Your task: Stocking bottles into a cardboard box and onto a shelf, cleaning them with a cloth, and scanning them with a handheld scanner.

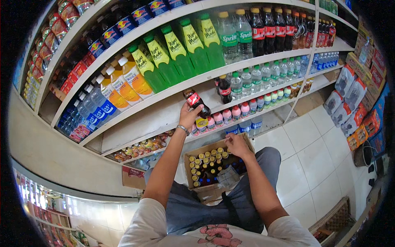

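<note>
My left hand (189, 115) is closed around a small dark cola bottle (194, 98) with a red label, held tilted at the front of a partly filled shelf (148, 119). To its right on that shelf stand a similar cola bottle (224, 89) and a row of small Sprite bottles (236, 85). My right hand (237, 144) is over the right back part of a cardboard box (186, 168) on the floor between my legs; its fingers are bent, and whether they touch anything cannot be told. Inside the box are bottles with yellow caps (205, 160) and some with blue caps (208, 180).
Above are shelves of large green bottles (176, 55), orange drinks (123, 83) and colas (269, 31). Small pink bottles (226, 115) line the shelf below. Wrapped packs (355, 92) are stacked at the right, near a dark bucket (363, 154). A counter edge (77, 191) curves at the left.
</note>
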The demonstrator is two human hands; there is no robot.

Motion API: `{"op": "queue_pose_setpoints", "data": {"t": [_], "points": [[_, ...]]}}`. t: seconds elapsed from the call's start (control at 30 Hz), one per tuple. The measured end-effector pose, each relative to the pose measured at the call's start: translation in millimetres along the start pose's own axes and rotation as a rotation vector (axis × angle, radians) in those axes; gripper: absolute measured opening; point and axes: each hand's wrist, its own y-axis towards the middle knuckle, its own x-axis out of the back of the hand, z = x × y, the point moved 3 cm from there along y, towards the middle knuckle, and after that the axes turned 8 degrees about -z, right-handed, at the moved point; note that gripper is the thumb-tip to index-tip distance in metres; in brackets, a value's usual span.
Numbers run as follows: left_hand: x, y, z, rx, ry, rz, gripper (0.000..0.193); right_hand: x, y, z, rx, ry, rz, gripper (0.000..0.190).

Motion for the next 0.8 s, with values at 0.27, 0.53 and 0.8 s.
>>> {"op": "queue_pose_setpoints", "data": {"t": [0.27, 0.53, 0.8], "points": [[-17.4, 32.4, 18.4, -0.105, 0.067, -0.148, 0.059, -6.3, 1.2, -6.8, -0.1, -0.053, 0.154, 0.035], [-35.3, 42.2, 21.4, -0.253, 0.245, -0.15, 0.062, -8.6, 0.1, -12.0, 0.008, -0.052, 0.149, 0.034], [-45.1, 54.2, 32.6, -0.336, 0.346, -0.146, 0.061, -9.1, 0.5, -16.9, -0.088, -0.044, 0.182, 0.038]]}}
